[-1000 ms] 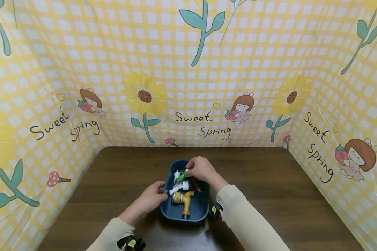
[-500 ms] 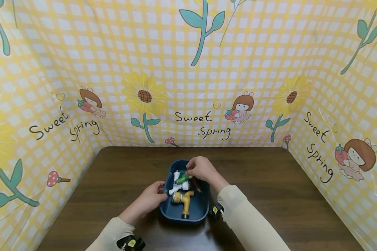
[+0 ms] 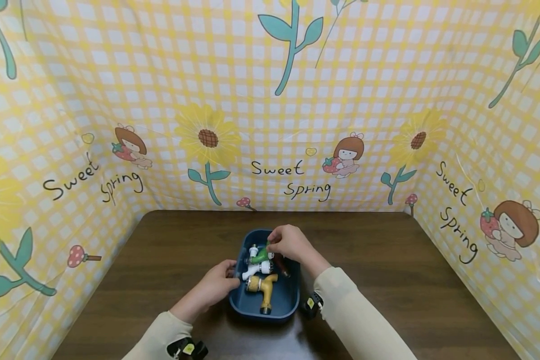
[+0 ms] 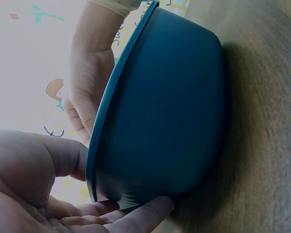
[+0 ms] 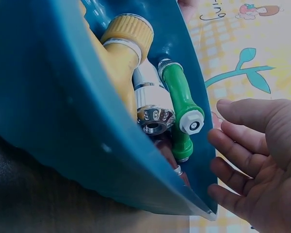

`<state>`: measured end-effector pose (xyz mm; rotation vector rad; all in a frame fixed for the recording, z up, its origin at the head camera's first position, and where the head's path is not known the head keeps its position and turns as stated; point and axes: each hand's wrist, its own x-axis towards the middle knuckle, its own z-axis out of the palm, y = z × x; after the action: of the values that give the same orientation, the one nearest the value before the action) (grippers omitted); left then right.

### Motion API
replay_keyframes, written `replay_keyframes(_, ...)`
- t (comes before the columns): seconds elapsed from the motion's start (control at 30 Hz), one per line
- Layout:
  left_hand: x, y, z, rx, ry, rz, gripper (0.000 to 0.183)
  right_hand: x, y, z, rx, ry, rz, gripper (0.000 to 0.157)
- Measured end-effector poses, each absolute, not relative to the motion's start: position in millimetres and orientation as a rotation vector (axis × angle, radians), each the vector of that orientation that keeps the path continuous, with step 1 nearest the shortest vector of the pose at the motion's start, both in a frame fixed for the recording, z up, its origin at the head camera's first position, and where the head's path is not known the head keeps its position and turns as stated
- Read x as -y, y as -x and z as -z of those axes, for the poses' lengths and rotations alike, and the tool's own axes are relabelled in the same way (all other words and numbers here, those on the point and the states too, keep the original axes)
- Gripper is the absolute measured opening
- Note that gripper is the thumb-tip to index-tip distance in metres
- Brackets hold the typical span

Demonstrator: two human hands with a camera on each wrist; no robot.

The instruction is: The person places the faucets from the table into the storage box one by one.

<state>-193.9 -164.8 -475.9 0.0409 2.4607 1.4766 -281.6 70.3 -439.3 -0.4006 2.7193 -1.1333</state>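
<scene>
A blue plastic bin [image 3: 284,299] holds several taps. At its left side my left hand [image 3: 213,286] grips the rim, thumb over the edge and fingers against the outer wall [image 4: 160,107]. A green tap [image 5: 177,85] lies at the bin's far end, across white taps [image 3: 255,270]. My right hand [image 5: 262,150] hovers at the far rim, fingers loosely bent and apart from the green tap in the right wrist view. A yellow tap [image 3: 266,289] lies nearer the front. The dark red tap [image 3: 281,266] at the right is partly hidden under my right hand.
The bin stands on a dark wood table [image 3: 184,230], near its front edge. A yellow checked cloth [image 3: 270,115] printed with flowers hangs behind and along both sides of the table.
The green tap, pinched and tilted in my right hand a second ago, has come down among the other taps, and the fingers have let go. My left hand stays at the rim.
</scene>
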Motion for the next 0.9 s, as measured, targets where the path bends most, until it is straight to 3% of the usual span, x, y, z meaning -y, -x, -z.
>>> replay_keyframes(0.43,163.9,193.3,476.8,-2.435,-0.032,-1.493,0.054,-73.2,277.7,435.1,-2.724,0.424,1.128,0.017)
replay_keyframes(0.9,164.0,194.1,473.9,-2.432,-0.023,-1.492,0.055,-76.7,275.3,431.1,-2.734,0.451,1.115,0.025)
